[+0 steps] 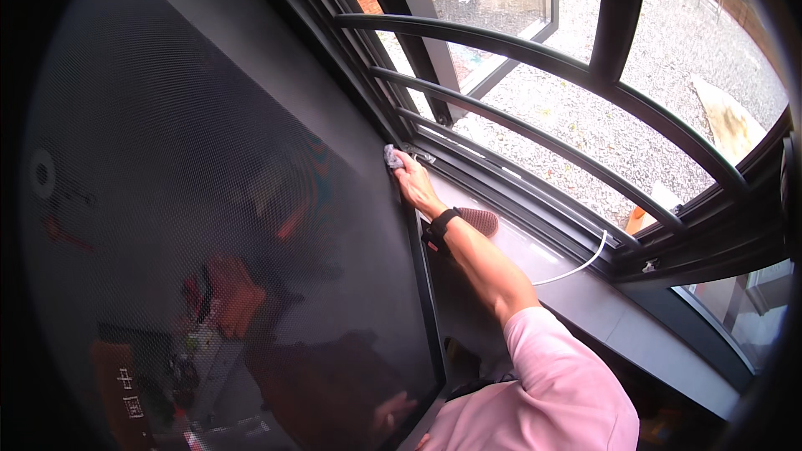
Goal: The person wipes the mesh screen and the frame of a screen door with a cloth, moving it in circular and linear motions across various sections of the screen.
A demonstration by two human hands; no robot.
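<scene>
My right hand [416,185], with a black band [445,222] on the wrist, pinches a crumpled grey cloth or wad [393,156]. It presses this against the dark frame at the upper corner of a black mesh screen panel [313,326], beside the window track [501,194]. A small metal fitting [423,155] sits next to my fingers. Of my left hand [424,441], only a sliver shows at the bottom edge. Blurred fingers also appear on or through the mesh near there; I cannot tell what they touch.
Curved dark window bars [526,116] cross the opening above the grey sill [626,319]. On the sill lie a white cord [583,268] and a brown textured thing [479,222], perhaps a shoe. An outward-opened glass sash [495,6] hangs over gravel [670,44] outside.
</scene>
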